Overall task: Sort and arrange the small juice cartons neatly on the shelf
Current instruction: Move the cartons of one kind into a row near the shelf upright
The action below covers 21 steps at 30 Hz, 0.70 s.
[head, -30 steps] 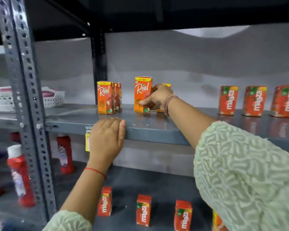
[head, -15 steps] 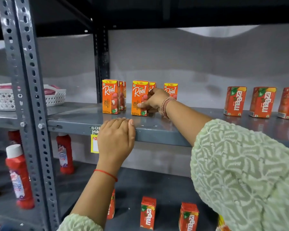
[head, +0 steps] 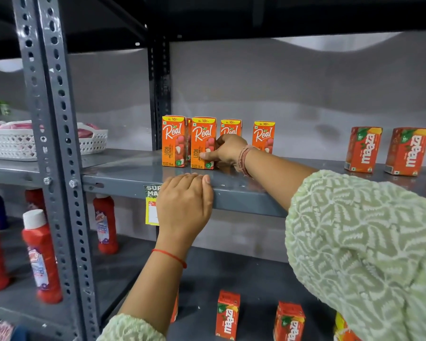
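Note:
Several orange Real litchi cartons stand upright on the grey shelf (head: 133, 173). My right hand (head: 225, 151) grips the second carton (head: 202, 141) by its right side, thumb on its front. This carton stands right next to the leftmost carton (head: 174, 141). A third carton (head: 231, 127) is partly hidden behind my hand, and a fourth (head: 263, 136) stands apart to the right. My left hand (head: 185, 205) rests flat over the shelf's front edge, fingers together, holding nothing.
Red Maaza cartons (head: 363, 150) (head: 407, 152) stand further right on the same shelf, others (head: 228, 315) on the shelf below. A white basket (head: 17, 143) sits at left. Red bottles (head: 42, 257) stand lower left behind the perforated upright (head: 57, 148).
My right hand has slid the held carton left until it sits next to the leftmost one. The left hand has stayed on the shelf edge.

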Available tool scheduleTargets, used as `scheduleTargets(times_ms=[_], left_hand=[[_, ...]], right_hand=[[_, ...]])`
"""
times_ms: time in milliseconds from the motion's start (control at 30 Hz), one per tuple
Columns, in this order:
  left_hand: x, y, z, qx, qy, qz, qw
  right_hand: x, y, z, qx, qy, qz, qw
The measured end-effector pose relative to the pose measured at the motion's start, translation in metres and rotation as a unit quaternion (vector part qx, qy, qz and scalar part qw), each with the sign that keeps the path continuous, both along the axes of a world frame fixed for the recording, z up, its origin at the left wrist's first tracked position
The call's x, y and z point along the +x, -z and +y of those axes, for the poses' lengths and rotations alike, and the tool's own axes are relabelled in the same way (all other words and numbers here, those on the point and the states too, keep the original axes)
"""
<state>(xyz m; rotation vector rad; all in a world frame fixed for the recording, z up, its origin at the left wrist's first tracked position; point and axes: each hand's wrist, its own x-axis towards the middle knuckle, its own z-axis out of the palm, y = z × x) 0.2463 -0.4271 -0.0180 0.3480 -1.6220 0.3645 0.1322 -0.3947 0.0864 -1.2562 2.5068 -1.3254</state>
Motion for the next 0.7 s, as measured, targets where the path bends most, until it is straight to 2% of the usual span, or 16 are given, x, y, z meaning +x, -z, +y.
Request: scheduleTargets(times_ms=[433, 500, 567, 700], left_hand=[[0.001, 0.001, -0.003, -0.003, 0.013, -0.014, 1.000], [-0.001, 0.001, 0.003, 0.027, 0.023, -0.012, 0.999], [-0.009, 0.003, 0.016, 0.032, 0.031, -0.013, 0.999], [-0.042, 0.001, 0.073, 0.000, 0.048, -0.034, 0.998]], right_hand=[[0.005, -0.003, 0.017, -0.037, -0.009, -0.073, 0.997], [0.005, -0.005, 0.041, -0.051, 0.016, 0.002, 0.999], [0.004, 0.000, 0.074, -0.116, 0.036, 0.081, 0.989], [-0.004, 0.026, 0.168, -0.249, 0.093, 0.232, 0.936]])
